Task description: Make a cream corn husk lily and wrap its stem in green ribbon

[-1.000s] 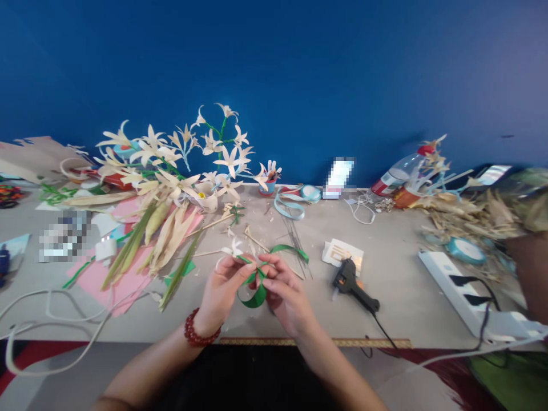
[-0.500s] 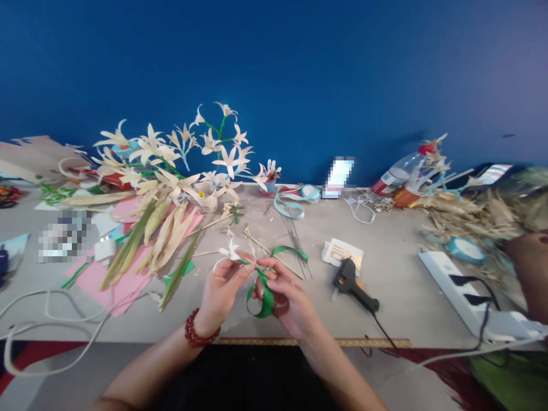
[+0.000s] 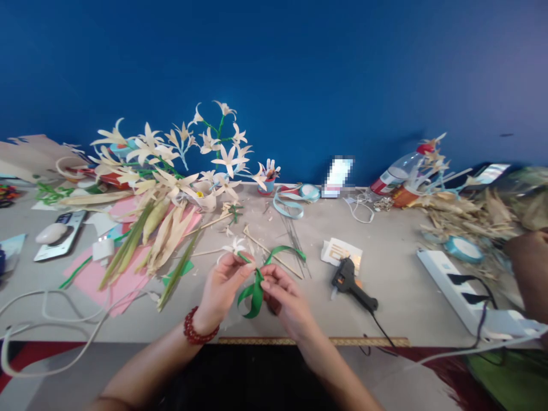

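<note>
Between thumb and fingers, my left hand (image 3: 222,285) pinches the stem of a small white flower (image 3: 233,245), whose petals point up and away. My right hand (image 3: 285,294) is closed on a green ribbon (image 3: 253,297) close to the stem's end. One loop of the ribbon hangs below the fingers, and its other part curls over the table beyond my right hand. Whether the ribbon is wound on the stem is hidden by my fingertips. Thin sticks (image 3: 274,254) lie just past my hands.
A black glue gun (image 3: 353,285) lies at right, near a white power strip (image 3: 449,291). Finished husk flowers (image 3: 149,148) and corn husks (image 3: 162,240) crowd the left. A wooden ruler (image 3: 342,341) lies along the front edge. Someone's arm (image 3: 528,274) reaches in at far right.
The hanging ribbon loop has swung left and lower. My right hand has shifted slightly left and its fingers have closed nearer the stem. My left hand stays nearly in place.
</note>
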A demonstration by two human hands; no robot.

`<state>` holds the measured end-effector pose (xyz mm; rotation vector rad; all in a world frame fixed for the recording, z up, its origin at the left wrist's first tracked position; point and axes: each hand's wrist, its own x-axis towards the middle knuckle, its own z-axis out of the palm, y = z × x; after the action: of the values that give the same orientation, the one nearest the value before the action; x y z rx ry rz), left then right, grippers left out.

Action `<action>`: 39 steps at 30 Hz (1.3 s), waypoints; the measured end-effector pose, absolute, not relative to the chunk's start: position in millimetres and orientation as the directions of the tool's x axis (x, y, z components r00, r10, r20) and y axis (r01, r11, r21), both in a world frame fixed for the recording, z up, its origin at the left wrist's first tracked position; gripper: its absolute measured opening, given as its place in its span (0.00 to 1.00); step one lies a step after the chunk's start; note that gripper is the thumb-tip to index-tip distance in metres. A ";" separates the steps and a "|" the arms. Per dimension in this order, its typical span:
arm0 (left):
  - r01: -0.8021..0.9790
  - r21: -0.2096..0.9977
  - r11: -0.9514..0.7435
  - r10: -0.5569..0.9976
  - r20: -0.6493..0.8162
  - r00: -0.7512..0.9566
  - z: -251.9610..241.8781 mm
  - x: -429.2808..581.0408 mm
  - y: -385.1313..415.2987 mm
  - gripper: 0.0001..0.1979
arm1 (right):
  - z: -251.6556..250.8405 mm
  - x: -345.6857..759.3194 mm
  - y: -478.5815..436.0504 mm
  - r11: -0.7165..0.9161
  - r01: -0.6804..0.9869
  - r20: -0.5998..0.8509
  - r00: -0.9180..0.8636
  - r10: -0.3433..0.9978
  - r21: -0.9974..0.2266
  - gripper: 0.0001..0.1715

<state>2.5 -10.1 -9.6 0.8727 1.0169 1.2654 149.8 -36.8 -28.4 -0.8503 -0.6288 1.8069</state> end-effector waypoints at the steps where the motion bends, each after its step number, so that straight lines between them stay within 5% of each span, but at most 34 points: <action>1: -0.330 0.936 0.124 0.992 -0.123 0.023 -9.4 2.7 -10.6 0.07 | -28.0 149.7 -36.7 -0.346 -0.555 -0.259 -0.231 0.938 -0.757 0.12; 13: -0.354 0.922 0.155 0.988 -0.140 0.069 -10.5 2.2 -11.0 0.07 | -30.1 153.9 -37.1 -0.262 -0.444 -0.203 -0.175 0.963 -0.857 0.10; 18: -0.318 0.934 0.162 0.987 -0.149 0.064 -18.9 -0.9 -8.2 0.07 | -43.1 186.8 -44.0 -0.079 0.050 -0.078 0.022 0.997 -0.996 0.16; 22: -0.250 0.955 0.160 0.987 -0.156 0.038 -26.1 -5.2 -5.5 0.08 | -58.4 212.0 -62.2 0.106 0.600 0.112 -0.027 0.993 -0.793 0.15; 25: -0.191 0.971 0.146 0.989 -0.142 0.033 -31.2 -8.2 -3.6 0.08 | -65.5 214.2 -75.5 0.154 0.804 0.132 -0.095 0.987 -0.574 0.07; 33: -0.116 0.983 0.144 0.987 -0.133 0.094 -35.8 -7.3 -0.9 0.10 | -59.4 191.4 -68.0 0.156 0.949 0.037 -0.152 0.988 -0.273 0.12; 39: -0.113 0.986 0.125 0.989 -0.114 0.095 -33.8 -8.3 4.0 0.10 | -49.4 203.7 -63.0 0.041 0.946 -0.121 -0.084 0.989 -0.321 0.03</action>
<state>-8.3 4.0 -33.8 1.0758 1.1125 1.1111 203.7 -63.0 -49.4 -2.0308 -2.1661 0.4847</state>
